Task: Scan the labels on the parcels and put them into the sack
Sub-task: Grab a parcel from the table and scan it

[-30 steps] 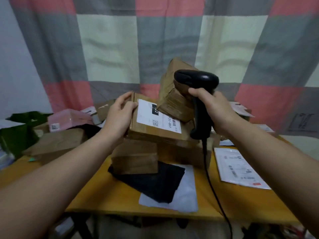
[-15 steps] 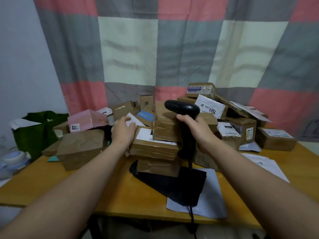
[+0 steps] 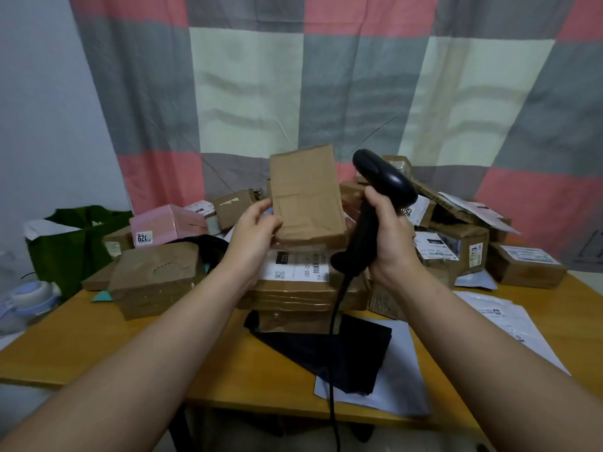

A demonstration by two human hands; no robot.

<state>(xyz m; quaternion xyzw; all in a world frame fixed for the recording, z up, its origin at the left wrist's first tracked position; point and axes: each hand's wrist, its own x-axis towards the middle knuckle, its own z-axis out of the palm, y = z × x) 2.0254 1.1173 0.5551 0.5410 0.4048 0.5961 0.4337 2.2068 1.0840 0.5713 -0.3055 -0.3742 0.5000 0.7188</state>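
Cardboard parcel [image 3: 306, 195]: upright, our left hand [image 3: 253, 233] pinching its lower corner.
Scanner [image 3: 383, 185]: our right hand [image 3: 388, 233] clamped round handle.

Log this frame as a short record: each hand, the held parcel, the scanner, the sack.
left hand: holds brown parcel upright, plain face toward camera
right hand: grips black scanner by its handle, right of the parcel
label in view: none on the held parcel; white label on a flat parcel below it
sack: green sack at far left, beside the table
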